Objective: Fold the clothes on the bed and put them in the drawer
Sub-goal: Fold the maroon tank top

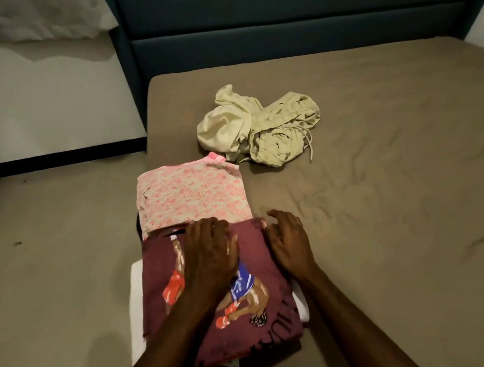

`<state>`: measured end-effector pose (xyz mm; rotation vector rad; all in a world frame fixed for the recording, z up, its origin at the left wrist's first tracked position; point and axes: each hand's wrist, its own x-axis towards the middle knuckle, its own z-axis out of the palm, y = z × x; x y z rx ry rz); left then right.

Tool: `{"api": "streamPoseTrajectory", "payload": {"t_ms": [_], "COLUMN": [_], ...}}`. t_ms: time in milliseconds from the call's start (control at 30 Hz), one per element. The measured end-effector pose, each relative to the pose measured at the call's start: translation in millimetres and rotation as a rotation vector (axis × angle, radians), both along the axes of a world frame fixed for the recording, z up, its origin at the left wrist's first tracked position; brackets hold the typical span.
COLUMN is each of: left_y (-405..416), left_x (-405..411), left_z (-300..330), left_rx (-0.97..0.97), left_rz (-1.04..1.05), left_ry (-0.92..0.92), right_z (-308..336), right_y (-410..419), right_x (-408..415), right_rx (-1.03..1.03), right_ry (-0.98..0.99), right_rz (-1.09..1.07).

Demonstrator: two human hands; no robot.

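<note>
A folded maroon T-shirt [266, 311] with a boxer print lies at the near left edge of the bed, on top of a white folded garment [134, 302]. My left hand [211, 256] rests flat on the maroon shirt with fingers spread. At the shirt's right edge sits my right hand [288, 241], fingers slightly curled and touching the cloth. Just beyond lies a folded pink floral garment [193, 191]. Farther back, a crumpled pale yellow-green pile of clothes [259, 125] with a drawstring lies unfolded.
The bed [399, 204] has a wrinkled brown sheet and a dark blue padded headboard [283, 4]. The floor [39, 267] lies to the left, with a white wall and a black skirting. No drawer shows in view.
</note>
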<state>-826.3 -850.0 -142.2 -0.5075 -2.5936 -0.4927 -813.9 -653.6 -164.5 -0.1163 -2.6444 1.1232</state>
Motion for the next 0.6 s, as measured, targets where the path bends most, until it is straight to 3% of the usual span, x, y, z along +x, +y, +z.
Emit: {"api": "streamPoseTrajectory", "payload": {"t_ms": [100, 233, 333, 433, 533, 600], "left_y": [48, 93, 108, 110, 98, 96], "left_x": [-39, -111, -190, -274, -351, -376], "left_z": [12, 23, 28, 36, 35, 28], "left_rx": [0.096, 0.115, 0.185, 0.212, 0.284, 0.346], "left_rz": [-0.145, -0.099, -0.057, 0.033, 0.235, 0.230], "left_ry": [-0.119, -0.201, -0.208, -0.238, -0.428, -0.534], "right_z": [-3, 3, -7, -33, -57, -67], "right_y": [31, 61, 82, 89, 92, 94], "right_x": [-47, -115, -178, -229, -255, -258], "right_rx": [-0.160, -0.425, -0.370, -0.364, -0.259, -0.251], "right_ry": [-0.046, -0.078, -0.044, -0.114, -0.150, -0.124], "right_rz": [-0.034, 0.037, 0.091, -0.011, -0.063, -0.060]}}
